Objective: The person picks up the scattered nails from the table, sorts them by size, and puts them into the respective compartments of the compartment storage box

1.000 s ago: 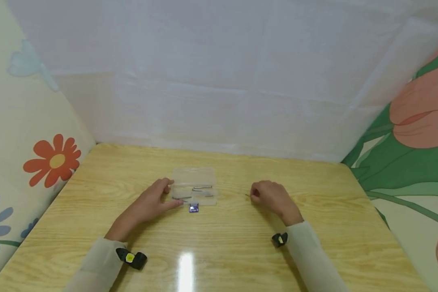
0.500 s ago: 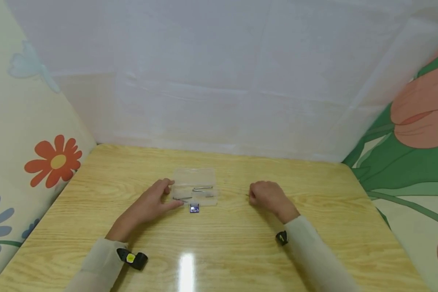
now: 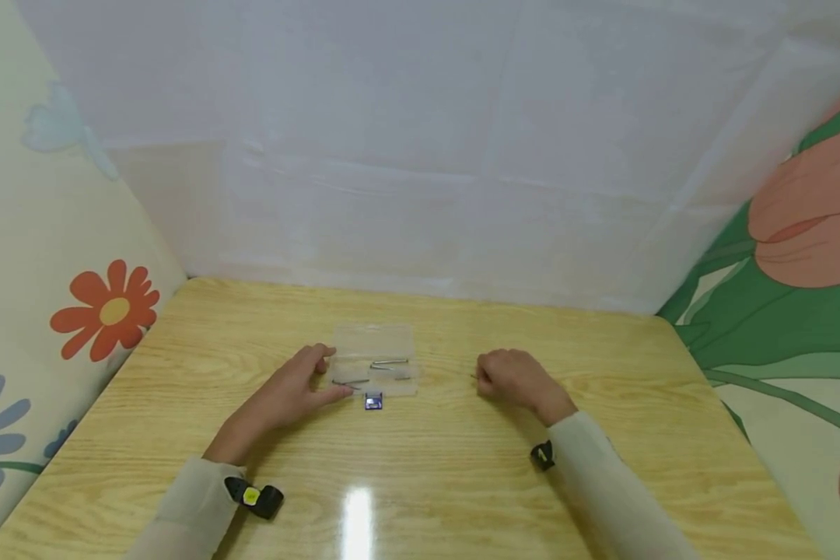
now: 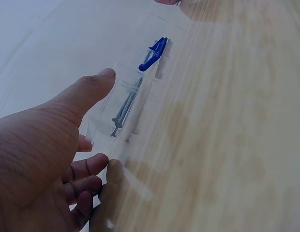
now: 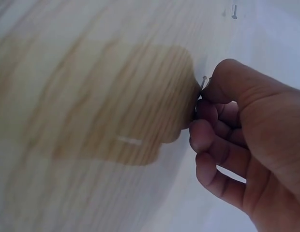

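An open clear plastic box [image 3: 373,342] lies on the table with its lid folded back. Several metal nails [image 3: 390,361] rest in its compartments, and a blue latch [image 4: 154,54] sits at its front edge. My left hand [image 3: 287,397] holds the left end of the box, thumb at the front side and fingers at the back. To the right of the box, just above or on the tabletop, my right hand [image 3: 521,383] pinches a small nail [image 5: 203,81] between thumb and index finger. Most of that nail is hidden by the fingertips.
The wood-grain table [image 3: 420,459] runs back to a white cloth [image 3: 420,194]. Flower-printed cloths stand at the left [image 3: 14,233] and right [image 3: 798,342]. Black wrist cameras sit on both sleeves.
My right hand has turned slightly at the wrist, its fingers drawn in, while it keeps the nail. The left hand and the box have stayed in place.
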The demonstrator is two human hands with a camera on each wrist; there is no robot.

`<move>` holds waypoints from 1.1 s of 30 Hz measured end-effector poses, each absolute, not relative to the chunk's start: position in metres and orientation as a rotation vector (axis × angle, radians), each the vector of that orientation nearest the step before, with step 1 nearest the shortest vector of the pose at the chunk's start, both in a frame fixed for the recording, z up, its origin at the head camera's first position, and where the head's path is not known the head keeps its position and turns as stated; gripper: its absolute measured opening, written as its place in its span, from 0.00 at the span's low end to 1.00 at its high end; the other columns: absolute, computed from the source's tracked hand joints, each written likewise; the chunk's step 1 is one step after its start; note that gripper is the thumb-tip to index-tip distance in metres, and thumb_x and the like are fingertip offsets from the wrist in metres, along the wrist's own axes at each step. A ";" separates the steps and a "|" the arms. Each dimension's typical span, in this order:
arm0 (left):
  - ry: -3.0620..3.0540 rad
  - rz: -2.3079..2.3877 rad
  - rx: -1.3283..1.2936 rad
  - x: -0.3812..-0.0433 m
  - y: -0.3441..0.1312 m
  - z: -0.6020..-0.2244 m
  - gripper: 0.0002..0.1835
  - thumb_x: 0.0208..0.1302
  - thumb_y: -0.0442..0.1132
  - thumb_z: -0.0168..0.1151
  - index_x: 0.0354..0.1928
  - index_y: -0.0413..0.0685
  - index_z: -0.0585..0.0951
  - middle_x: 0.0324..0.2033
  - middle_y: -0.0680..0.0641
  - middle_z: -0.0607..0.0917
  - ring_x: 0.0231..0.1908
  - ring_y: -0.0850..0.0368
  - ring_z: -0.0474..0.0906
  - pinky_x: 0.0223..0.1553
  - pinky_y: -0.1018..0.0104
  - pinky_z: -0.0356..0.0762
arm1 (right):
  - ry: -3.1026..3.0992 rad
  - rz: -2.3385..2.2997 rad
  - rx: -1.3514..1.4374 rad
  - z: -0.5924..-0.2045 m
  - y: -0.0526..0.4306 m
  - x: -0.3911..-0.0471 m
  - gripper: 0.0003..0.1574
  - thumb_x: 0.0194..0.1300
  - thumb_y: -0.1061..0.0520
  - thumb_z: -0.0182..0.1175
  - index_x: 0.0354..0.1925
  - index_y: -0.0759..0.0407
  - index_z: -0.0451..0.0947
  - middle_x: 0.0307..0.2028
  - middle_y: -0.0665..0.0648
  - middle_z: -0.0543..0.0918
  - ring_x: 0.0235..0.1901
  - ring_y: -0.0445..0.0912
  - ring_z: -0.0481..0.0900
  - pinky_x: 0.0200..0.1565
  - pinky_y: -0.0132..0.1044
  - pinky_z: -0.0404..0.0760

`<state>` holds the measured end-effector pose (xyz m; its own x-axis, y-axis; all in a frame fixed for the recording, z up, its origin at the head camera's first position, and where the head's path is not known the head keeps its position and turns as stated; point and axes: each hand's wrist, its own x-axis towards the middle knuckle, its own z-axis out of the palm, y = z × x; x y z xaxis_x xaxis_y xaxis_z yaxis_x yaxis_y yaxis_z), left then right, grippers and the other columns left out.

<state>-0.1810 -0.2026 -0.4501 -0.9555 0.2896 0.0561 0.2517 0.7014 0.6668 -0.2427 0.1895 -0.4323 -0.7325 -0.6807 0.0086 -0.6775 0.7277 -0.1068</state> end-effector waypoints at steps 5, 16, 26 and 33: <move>2.852 1.101 0.449 -0.182 -0.203 -0.451 0.44 0.66 0.61 0.70 0.68 0.32 0.68 0.48 0.42 0.76 0.45 0.48 0.72 0.50 0.46 0.73 | 2.865 -0.184 -1.117 -0.433 0.191 -0.243 0.08 0.63 0.63 0.61 0.28 0.52 0.75 0.24 0.44 0.74 0.23 0.39 0.69 0.34 0.40 0.77; 2.844 1.092 0.432 -0.181 -0.202 -0.449 0.44 0.65 0.61 0.70 0.68 0.33 0.69 0.48 0.43 0.75 0.45 0.47 0.72 0.50 0.46 0.73 | 2.829 -0.396 -1.142 -0.423 0.182 -0.240 0.09 0.60 0.65 0.57 0.30 0.51 0.76 0.26 0.44 0.75 0.25 0.38 0.70 0.34 0.38 0.76; 2.843 1.096 0.452 -0.182 -0.202 -0.449 0.44 0.66 0.61 0.69 0.68 0.32 0.68 0.48 0.42 0.75 0.46 0.46 0.72 0.50 0.45 0.73 | 2.795 -0.508 -1.217 -0.409 0.159 -0.237 0.09 0.65 0.65 0.55 0.31 0.51 0.76 0.26 0.45 0.75 0.24 0.38 0.69 0.31 0.35 0.73; 2.845 1.088 0.449 -0.181 -0.201 -0.447 0.44 0.66 0.61 0.69 0.69 0.33 0.68 0.49 0.42 0.75 0.47 0.46 0.73 0.52 0.43 0.73 | 2.782 -0.489 -1.258 -0.406 0.140 -0.237 0.07 0.66 0.63 0.57 0.32 0.52 0.77 0.27 0.44 0.75 0.26 0.38 0.71 0.32 0.35 0.75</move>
